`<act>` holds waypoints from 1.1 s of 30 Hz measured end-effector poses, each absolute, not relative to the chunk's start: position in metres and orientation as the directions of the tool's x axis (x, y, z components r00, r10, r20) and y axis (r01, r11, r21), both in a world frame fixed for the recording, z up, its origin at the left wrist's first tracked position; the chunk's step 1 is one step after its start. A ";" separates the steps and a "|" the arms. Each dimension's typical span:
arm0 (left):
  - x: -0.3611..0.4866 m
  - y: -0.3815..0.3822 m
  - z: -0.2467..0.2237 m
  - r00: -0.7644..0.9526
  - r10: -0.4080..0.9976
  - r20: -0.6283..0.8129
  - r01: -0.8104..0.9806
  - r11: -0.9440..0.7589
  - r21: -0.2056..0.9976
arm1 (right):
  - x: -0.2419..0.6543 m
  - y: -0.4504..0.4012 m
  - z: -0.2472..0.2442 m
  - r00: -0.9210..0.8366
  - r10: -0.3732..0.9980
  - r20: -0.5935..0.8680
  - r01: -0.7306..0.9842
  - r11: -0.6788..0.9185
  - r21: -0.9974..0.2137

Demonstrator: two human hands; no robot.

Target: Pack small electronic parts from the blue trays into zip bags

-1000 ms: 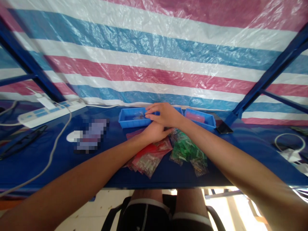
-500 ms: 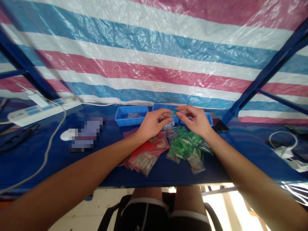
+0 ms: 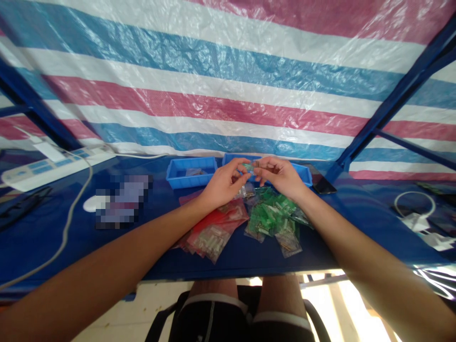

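Between my two hands is a small green plastic bag (image 3: 248, 167), partly covered by fingers. My left hand (image 3: 228, 179) pinches its left side, and my right hand (image 3: 280, 175) has its fingers closed at the right side. What lies inside the bag is too small to make out. Below my left hand is a pile of red-tinted bags (image 3: 217, 228) with metal-looking parts in them. A heap of green and clear bags (image 3: 272, 213) lies under my right hand. Behind the hands stand blue bins (image 3: 192, 180), one holding a small clear bag.
A dark phone (image 3: 324, 185) lies right of the bins. On the left are a white power strip (image 3: 46, 166), a cable (image 3: 69, 213), a white round item (image 3: 93, 203) and a blurred-out object (image 3: 124, 202). A striped plastic sheet (image 3: 213, 95) hangs behind the blue table.
The fingers of my right hand have curled in closer to my left hand around the green bag. The whole view has shifted slightly; the piles look the same.
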State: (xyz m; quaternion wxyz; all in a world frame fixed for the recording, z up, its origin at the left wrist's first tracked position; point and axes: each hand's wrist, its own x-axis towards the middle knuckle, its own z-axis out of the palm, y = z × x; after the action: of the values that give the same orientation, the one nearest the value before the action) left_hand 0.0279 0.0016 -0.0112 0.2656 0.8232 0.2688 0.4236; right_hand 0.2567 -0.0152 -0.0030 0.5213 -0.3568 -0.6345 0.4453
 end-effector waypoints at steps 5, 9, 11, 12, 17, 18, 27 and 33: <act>0.027 -0.001 -0.007 0.476 0.599 0.643 0.210 -0.788 0.579 | 0.264 -0.019 0.005 -0.217 0.941 0.258 -0.037 0.257 -0.966; 0.026 -0.005 0.000 0.526 0.513 0.678 0.187 -0.848 0.496 | 0.262 -0.024 0.003 -0.342 0.935 0.099 -0.041 0.091 -0.995; 0.026 -0.005 0.001 0.579 0.427 0.694 0.171 -0.896 0.409 | 0.260 -0.025 0.001 -0.382 0.921 0.075 -0.063 0.055 -0.996; 0.026 -0.004 0.001 0.598 0.390 0.700 0.163 -0.914 0.371 | 0.259 -0.026 0.001 -0.394 0.916 0.073 -0.077 0.046 -0.996; 0.027 -0.001 -0.004 0.579 0.428 0.694 0.208 -0.901 0.382 | 0.258 -0.028 0.006 -0.358 0.933 0.042 -0.151 -0.013 -0.988; 0.026 -0.002 -0.004 0.563 0.464 0.684 0.228 -0.883 0.410 | 0.259 -0.028 0.007 -0.343 0.938 0.040 -0.158 -0.016 -0.987; 0.028 -0.006 -0.003 0.403 0.704 0.584 0.190 -0.689 0.699 | 0.259 -0.026 0.007 -0.303 0.943 0.135 -0.018 0.136 -0.991; 0.028 -0.007 -0.005 0.433 0.713 0.551 0.079 -0.639 0.765 | 0.256 -0.023 0.000 -0.283 0.942 0.180 -0.019 0.182 -0.983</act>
State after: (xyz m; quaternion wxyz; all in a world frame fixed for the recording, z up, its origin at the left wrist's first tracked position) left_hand 0.0277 -0.0071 -0.0054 0.3393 0.7756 0.2555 0.4669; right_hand 0.2564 -0.0230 0.0003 0.4652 -0.3770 -0.6120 0.5167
